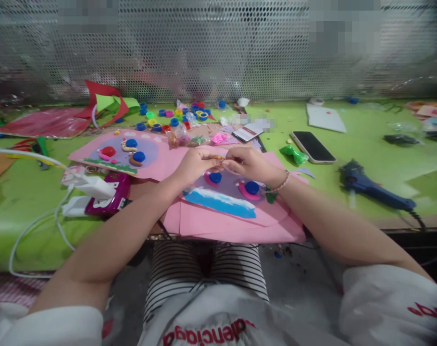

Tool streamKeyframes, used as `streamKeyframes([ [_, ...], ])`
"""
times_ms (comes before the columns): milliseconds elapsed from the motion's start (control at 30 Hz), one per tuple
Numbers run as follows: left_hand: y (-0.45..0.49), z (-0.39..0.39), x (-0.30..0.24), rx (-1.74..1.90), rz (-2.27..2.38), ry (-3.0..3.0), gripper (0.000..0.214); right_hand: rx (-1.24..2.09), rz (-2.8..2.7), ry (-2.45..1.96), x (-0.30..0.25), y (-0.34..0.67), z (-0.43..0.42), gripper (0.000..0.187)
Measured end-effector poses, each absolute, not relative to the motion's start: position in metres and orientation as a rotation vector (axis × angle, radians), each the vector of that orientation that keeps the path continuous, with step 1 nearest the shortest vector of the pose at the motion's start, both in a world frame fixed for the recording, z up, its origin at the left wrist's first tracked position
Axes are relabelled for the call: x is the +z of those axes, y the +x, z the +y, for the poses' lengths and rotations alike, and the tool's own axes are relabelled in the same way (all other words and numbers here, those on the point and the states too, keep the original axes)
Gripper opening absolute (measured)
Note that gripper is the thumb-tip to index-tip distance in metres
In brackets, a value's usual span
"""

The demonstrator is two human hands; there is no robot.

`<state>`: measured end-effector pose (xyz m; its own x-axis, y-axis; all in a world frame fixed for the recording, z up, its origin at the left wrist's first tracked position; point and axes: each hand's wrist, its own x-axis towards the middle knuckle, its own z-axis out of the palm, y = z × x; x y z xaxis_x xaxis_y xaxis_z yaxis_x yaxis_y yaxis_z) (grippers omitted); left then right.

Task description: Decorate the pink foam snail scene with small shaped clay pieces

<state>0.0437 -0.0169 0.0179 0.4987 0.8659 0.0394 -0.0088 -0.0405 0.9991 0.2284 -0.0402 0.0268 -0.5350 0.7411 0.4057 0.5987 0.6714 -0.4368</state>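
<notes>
The left hand (197, 165) and right hand (244, 162), both nearly closed, are pinching a small brownish lump (218, 157), mostly hiding its shape, above pink paper (240, 233) lying along the tabletop (369, 149)'s near edge.

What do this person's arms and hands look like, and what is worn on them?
The left hand and right hand are gloveless, and the forearms are uncovered. A thin bracelet, seemingly beaded, circles the right wrist; none shows on the left. The left sleeve and right sleeve are white, loose and short; the right one carries red lettering.
</notes>
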Motion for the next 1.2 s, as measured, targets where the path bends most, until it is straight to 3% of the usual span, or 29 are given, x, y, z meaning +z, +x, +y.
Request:
streamKeyframes([
  [233, 0.041, -0.016, 0.019, 0.807, 0.562, 1.645, 0.029, 0.354, -2.230, -1.161, 0.031, 0.229, -0.041, 0.027],
  [433, 0.042, -0.014, 0.012, 0.870, 0.636, 1.460, 0.037, 0.424, -2.260, -1.043, 0.033, 0.227, -0.045, 0.033],
  [800, 0.041, -0.012, 0.013, 0.890, 0.665, 1.479, 0.019, 0.658, -2.082, -1.075, 0.033, 0.227, -0.046, 0.022],
  [1033, 0.044, -0.014, 0.014, 0.880, 0.571, 1.525, 0.031, 0.433, -2.235, -0.998, 0.031, 0.227, -0.045, 0.043],
  [1200, 0.045, -0.015, 0.009, 0.882, 0.554, 1.677, 0.024, 0.401, -2.323, -1.016, 0.026, 0.227, -0.043, 0.047],
])
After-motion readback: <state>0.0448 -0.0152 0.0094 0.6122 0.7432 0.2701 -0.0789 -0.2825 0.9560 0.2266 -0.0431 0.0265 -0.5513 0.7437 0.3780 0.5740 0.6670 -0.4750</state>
